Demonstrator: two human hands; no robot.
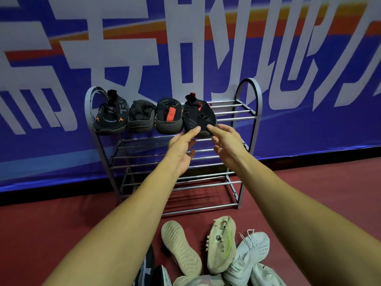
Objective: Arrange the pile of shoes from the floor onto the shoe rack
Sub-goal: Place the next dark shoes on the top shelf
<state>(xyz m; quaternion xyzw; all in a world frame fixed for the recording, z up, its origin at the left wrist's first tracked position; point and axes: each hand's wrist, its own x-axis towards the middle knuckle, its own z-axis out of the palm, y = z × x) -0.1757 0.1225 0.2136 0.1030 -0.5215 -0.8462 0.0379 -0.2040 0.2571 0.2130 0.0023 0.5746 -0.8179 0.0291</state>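
Four black shoes on rack, hands open

Both bare forearms are reaching forward side by side, the left hand and right hand spreading loose, unclenched fingers, index fingertips extended ahead.

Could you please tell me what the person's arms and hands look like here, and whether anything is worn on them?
Both forearms are bare for as far as the picture shows, with no sleeve in sight. The left hand and the right hand wear no gloves, and I see no watch, bracelet or ring on them. The nails look short and plain.
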